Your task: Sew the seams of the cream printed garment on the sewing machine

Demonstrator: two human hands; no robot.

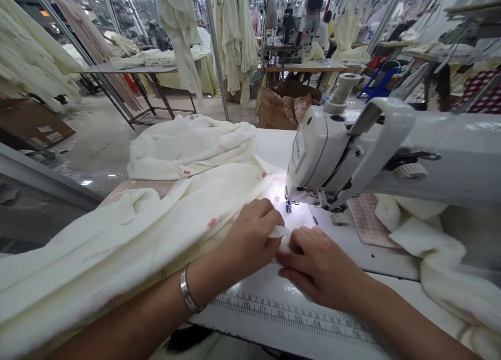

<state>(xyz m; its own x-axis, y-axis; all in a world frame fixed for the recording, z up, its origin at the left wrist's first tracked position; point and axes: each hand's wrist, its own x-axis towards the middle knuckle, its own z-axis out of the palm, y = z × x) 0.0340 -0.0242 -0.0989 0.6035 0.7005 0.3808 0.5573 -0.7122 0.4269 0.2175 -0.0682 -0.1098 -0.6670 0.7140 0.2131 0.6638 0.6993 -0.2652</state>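
My left hand (250, 235) rests on a cream fabric (129, 245) with small pink marks, its fingers curled and pinching a folded edge of the cloth. My right hand (317, 266) meets it from the right, fingers closed on the same small fold (282, 234). Both hands lie just in front of the presser foot (288, 206) of a white sewing machine (352, 151), under its lamp. A silver bracelet (187, 292) sits on my left wrist.
A ruler scale (282, 313) is printed along the table's front edge. More cream fabric is piled at the back (188, 146) and at the right (450, 266). A pink checked piece (366, 219) lies under the machine arm. Beyond are hanging garments, tables, a cardboard box (282, 107) and a seated person (313, 26).
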